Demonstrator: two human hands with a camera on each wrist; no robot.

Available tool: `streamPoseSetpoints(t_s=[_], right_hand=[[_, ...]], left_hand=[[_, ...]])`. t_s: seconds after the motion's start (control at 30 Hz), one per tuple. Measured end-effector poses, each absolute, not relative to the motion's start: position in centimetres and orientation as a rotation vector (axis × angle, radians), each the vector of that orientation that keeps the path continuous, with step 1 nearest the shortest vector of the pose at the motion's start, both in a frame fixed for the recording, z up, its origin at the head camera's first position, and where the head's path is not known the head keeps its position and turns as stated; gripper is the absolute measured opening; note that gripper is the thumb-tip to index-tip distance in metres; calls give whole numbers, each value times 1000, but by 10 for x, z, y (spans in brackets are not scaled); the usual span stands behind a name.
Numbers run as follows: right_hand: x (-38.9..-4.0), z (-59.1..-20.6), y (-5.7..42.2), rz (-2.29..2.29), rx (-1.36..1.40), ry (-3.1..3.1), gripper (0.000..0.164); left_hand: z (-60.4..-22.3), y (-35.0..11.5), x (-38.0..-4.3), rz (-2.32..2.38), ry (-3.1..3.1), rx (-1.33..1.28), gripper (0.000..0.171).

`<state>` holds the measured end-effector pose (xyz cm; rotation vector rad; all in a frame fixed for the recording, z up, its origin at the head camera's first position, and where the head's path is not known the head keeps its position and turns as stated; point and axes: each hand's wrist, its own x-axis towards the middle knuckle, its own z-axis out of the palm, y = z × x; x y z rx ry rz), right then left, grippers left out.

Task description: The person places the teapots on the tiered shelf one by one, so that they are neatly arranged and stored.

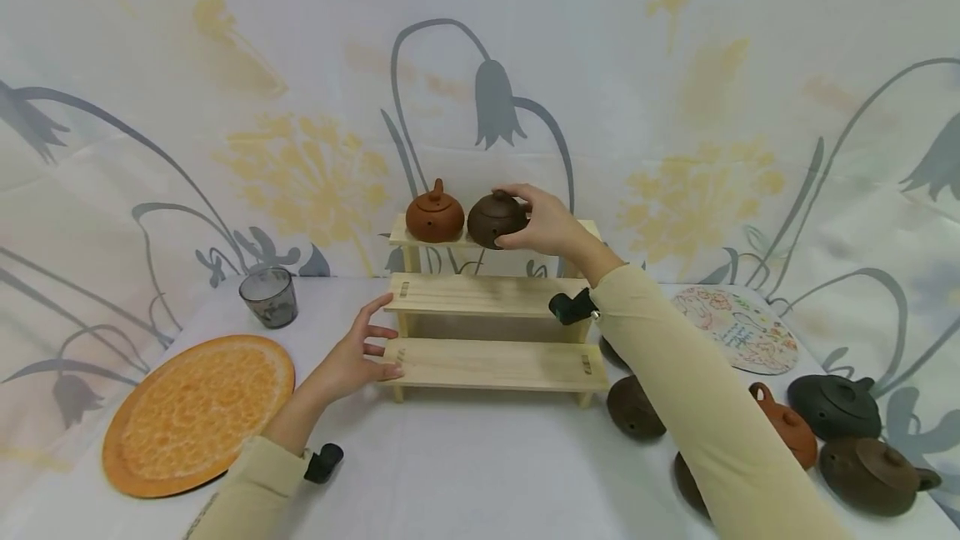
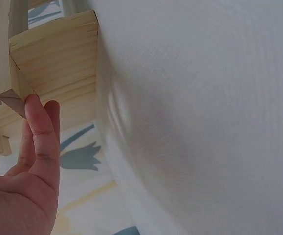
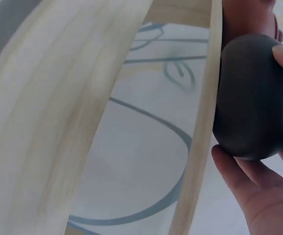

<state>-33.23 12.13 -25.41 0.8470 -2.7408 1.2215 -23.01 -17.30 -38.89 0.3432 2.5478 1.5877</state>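
Note:
A three-tier wooden stand [image 1: 487,296] is set on the white-covered table in the head view. On its top board, my right hand [image 1: 553,225] grips a dark brown teapot [image 1: 491,221] from the right, thumb and fingers spread around its body. The right wrist view shows this teapot's smooth body [image 3: 256,98] right at the board's edge. Close beside it on the top board is a reddish-brown teapot [image 1: 434,219]. My left hand [image 1: 352,363] holds the stand's left end, its thumb and fingers around a board end [image 2: 16,88] in the left wrist view.
To the right of the stand, several teapots lie on the table, including a brown one [image 1: 633,408], a black one [image 1: 834,407] and another brown one [image 1: 873,475]. A round drawn-on board [image 1: 738,329] lies behind them. Left are a grey glass [image 1: 270,300] and a round pizza-patterned mat [image 1: 198,415].

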Motion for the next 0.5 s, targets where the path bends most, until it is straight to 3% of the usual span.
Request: streamPoseSetpoints(t_s=[0.5], right_hand=[[-323, -262, 145, 1311, 863, -2650, 81]], left_hand=[[-390, -170, -230, 1580, 2539, 352, 99]])
